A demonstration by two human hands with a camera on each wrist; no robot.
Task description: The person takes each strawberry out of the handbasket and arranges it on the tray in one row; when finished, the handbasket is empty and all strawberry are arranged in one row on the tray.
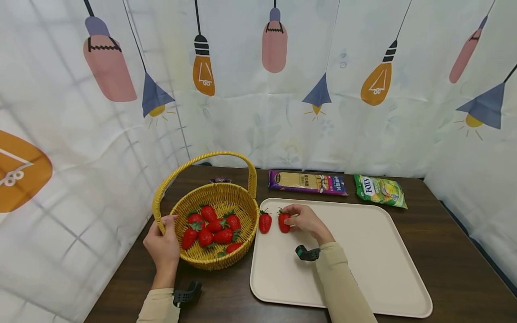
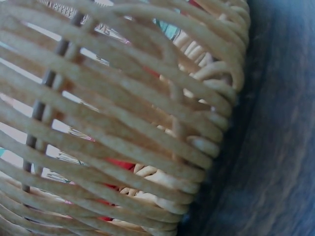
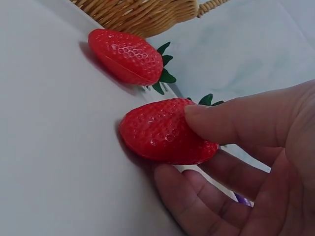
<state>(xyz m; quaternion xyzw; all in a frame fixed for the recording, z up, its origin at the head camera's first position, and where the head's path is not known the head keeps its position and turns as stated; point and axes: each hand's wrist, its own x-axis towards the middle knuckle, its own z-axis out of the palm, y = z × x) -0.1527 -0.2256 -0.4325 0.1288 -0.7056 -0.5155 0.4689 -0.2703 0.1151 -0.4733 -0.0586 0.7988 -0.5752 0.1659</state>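
My right hand (image 1: pixel 305 220) pinches a red strawberry (image 3: pixel 160 130) between thumb and fingers, low over the white tray (image 1: pixel 363 255), near its far left corner. A second strawberry (image 1: pixel 265 222) lies beside it on the tray, its green leaves pointing away from me. At the left, my left hand (image 1: pixel 163 244) grips the yellow wicker basket (image 1: pixel 212 263) at the rim by the foot of its handle. Several strawberries (image 1: pixel 223 236) are piled inside. The left wrist view is filled by the basket's woven side (image 2: pixel 113 98), with bits of red showing through.
Behind the tray lie a purple pasta packet (image 1: pixel 307 182) and a green candy bag (image 1: pixel 380 190). A small dark wrapper (image 1: pixel 220 180) sits behind the basket. A lamp-patterned curtain (image 1: pixel 258 121) borders the dark wooden table (image 1: pixel 456 264) at the back and sides.
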